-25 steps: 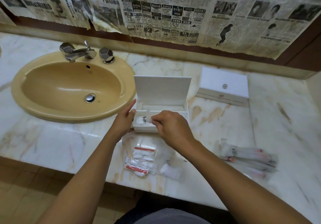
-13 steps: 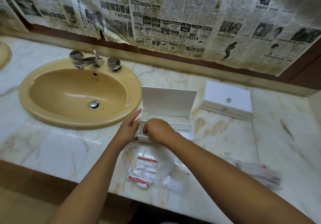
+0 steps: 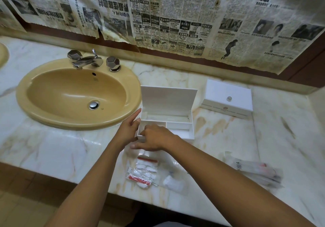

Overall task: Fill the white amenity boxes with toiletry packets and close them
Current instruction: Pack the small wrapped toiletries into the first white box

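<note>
One open white amenity box (image 3: 175, 121), lid upright, is set on the marble counter (image 3: 52, 152) just right of the sink (image 3: 77, 94). Its front-left compartment is partly hidden by the right hand (image 3: 154, 139), fingers loosely extended over the front wall, apparently holding nothing. The left hand (image 3: 128, 130) is pressed flat against the left wall. Toiletry packets (image 3: 144, 174), blurred, lie nearer. A closed box (image 3: 228, 98) sits right.

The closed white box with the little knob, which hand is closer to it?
Right. The right hand is at the open box's front-left compartment; the left hand is beyond it, farther from the closed box.
</note>
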The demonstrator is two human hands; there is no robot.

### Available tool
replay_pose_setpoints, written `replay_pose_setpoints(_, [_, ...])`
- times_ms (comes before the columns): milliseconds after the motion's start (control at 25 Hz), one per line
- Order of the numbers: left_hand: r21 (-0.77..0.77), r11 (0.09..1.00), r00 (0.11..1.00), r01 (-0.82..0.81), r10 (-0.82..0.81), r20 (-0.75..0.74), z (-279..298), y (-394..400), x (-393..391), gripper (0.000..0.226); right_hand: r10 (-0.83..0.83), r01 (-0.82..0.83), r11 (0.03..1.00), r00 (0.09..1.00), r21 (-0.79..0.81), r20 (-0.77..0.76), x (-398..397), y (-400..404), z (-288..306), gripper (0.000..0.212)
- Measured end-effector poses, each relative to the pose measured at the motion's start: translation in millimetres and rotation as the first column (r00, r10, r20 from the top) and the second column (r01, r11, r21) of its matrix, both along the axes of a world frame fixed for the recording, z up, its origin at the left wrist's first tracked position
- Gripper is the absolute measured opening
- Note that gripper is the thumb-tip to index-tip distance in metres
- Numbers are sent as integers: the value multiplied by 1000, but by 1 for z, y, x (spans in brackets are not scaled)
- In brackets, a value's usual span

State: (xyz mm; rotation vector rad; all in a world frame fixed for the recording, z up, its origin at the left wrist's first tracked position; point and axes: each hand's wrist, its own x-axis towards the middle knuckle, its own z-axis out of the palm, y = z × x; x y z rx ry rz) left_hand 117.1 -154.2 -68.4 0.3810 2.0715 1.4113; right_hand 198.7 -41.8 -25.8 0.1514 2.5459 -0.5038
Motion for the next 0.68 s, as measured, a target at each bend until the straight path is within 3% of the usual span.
replay_pose_setpoints(120, [-15, 1000, 994, 21, -23, -107, 1, 1, 2, 42, -61, 62, 997, 998, -38, 12, -1, 1, -1, 74])
replay_pose_setpoints(200, [-15, 1000, 998, 9, -10, -68, 3, 2, 3, 42, -71, 70, 997, 996, -29, -45, 4, -1, 0, 66])
replay_pose_setpoints(280, [-14, 1000, 999, -19, 20, 33, 4, 3, 5, 41, -71, 70, 997, 966, -13, -248, 16, -3, -1, 47])
replay_pose_setpoints(400, [-29, 999, 995, -30, 33, 91, 6, 3, 7, 39, -138, 112, 990, 815, -81, -563, 41, -3, -2, 29])
replay_pose_setpoints(480, [-21, 999, 995, -37, 39, 97, 6, 4, 7, 37, -209, 158, 978, 718, -136, -664, 62, -3, -2, 23])
replay_pose_setpoints(560, [-18, 999, 994, -44, 46, 98, 5, 3, 7, 36, -277, 214, 961, 731, -176, -624, 83, -3, -1, 24])
replay_pose_setpoints(680, [-33, 999, 997, -41, 43, 67, 7, 4, 10, 38, -292, 261, 956, 875, -131, -386, 113, 0, -9, 42])
